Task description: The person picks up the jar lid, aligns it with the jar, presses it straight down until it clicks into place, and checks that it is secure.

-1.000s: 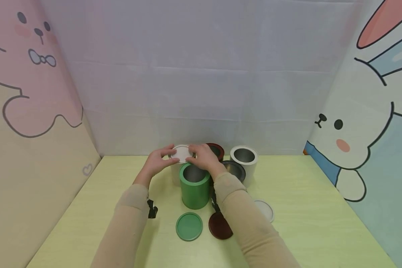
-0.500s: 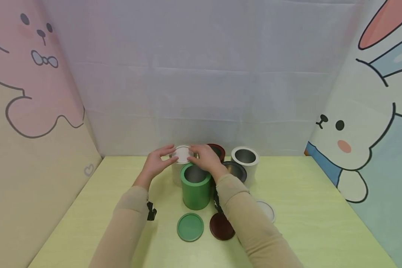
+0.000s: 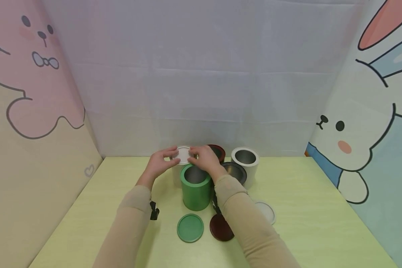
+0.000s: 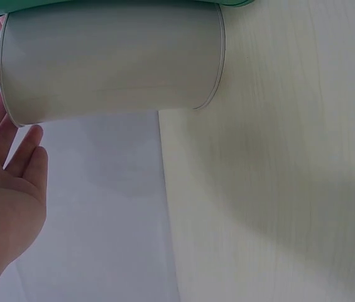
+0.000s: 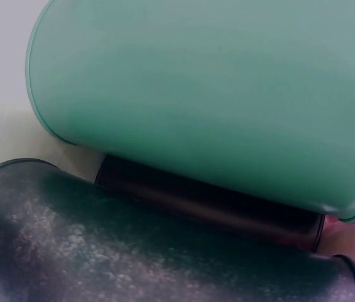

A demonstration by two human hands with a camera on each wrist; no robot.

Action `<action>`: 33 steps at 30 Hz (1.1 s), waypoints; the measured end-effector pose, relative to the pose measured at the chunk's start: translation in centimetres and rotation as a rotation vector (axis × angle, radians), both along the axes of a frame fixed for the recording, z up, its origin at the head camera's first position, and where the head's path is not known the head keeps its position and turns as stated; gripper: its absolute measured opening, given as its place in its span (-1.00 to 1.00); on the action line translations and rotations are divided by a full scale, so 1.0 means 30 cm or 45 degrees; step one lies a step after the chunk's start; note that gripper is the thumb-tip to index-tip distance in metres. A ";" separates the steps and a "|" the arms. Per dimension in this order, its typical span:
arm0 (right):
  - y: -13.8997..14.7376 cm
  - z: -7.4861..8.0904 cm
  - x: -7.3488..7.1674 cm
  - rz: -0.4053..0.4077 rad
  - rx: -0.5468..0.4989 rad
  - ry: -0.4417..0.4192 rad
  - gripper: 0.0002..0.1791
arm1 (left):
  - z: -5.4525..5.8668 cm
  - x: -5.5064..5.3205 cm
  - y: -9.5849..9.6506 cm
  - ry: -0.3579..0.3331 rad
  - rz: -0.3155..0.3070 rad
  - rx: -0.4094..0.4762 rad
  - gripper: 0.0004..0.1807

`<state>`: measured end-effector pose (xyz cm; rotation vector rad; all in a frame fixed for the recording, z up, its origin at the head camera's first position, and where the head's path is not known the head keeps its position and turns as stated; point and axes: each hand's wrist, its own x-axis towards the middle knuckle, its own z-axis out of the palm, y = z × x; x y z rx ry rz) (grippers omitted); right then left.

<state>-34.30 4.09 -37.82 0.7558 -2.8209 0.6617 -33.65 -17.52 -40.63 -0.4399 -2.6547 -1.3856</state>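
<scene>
Both hands hold a white lid (image 3: 184, 155) by its rim at the top of a white can (image 4: 111, 66), at the back left of the cluster. My left hand (image 3: 158, 162) has thumb and fingers spread along the lid's left edge; its lower fingers stand past the can's rim in the left wrist view. My right hand (image 3: 206, 158) has thumb and fingertips on the lid's right edge, reaching over the cans. Just in front stands an uncovered green can (image 3: 196, 197). In the right wrist view only a sliver of the right hand shows, behind the cans.
A dark red can (image 3: 217, 150), a black can (image 3: 235, 173) and another white can (image 3: 251, 171) stand uncovered to the right. Green (image 3: 190, 227), dark red (image 3: 221, 227) and white (image 3: 266, 213) lids lie flat in front on the table (image 3: 321, 223). A white cloth backdrop rises behind.
Hands and lid have barely moved; both hands stay at the lid's rim. The head view has shifted slightly.
</scene>
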 end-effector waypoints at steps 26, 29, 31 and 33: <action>-0.013 0.000 0.024 -0.113 0.071 -0.061 -0.67 | 0.006 0.006 0.008 -0.082 -0.028 0.005 -0.54; -0.015 0.003 0.025 -0.112 0.083 -0.052 -0.67 | 0.008 0.006 0.006 -0.088 -0.025 0.001 -0.54; -0.016 0.005 0.026 -0.110 0.092 -0.052 -0.67 | 0.012 0.007 0.004 -0.090 -0.028 -0.012 -0.55; -0.018 0.007 0.027 -0.109 0.100 -0.053 -0.67 | 0.016 0.008 0.002 -0.083 -0.039 -0.032 -0.55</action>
